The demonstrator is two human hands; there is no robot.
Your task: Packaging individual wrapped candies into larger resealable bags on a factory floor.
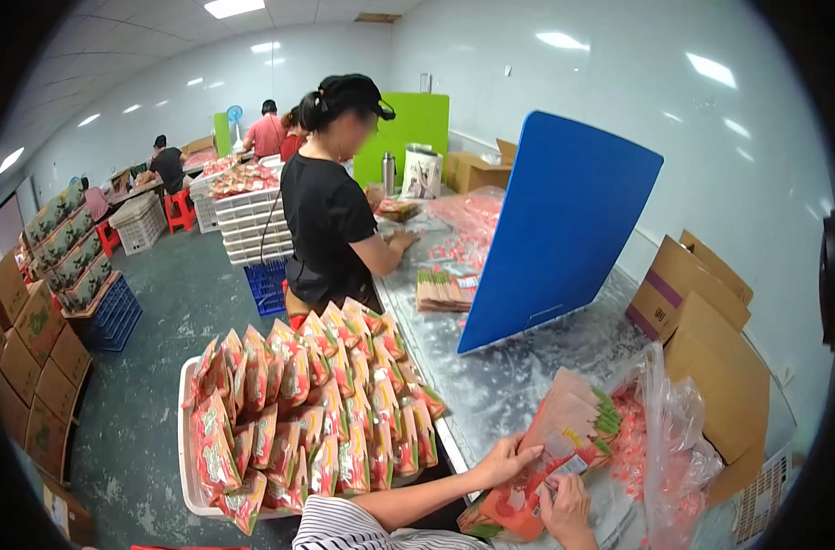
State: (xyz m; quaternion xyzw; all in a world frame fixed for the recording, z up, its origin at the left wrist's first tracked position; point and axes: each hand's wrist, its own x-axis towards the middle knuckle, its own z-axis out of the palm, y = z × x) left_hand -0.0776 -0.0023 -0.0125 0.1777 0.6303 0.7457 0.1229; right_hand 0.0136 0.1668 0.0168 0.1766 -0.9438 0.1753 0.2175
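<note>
My left hand (pixel 502 461) reaches in from the lower left, its fingers closed on the edge of a red and brown paper pouch (pixel 518 500) lying on the metal table. Close beside it, my right hand (pixel 567 510) is closed with curled fingers over the same pouch; what they pinch is hidden. Near its fingertips shows a small white and grey packet (pixel 571 466). Just beyond, a fanned stack of pouches (pixel 569 408) with brown backs and green ends lies flat. To its right, small red wrapped pieces (pixel 626 440) spill out of a clear plastic bag (pixel 660 426).
A white tray (pixel 187 477) packed with filled pouches stands left of the table (pixel 472 417). A blue divider board (pixel 564 220) rises ahead. Open cardboard boxes (pixel 720 367) stand at right. A co-worker in black (pixel 330 206) works beyond the divider; stacked crates (pixel 252 215) are behind.
</note>
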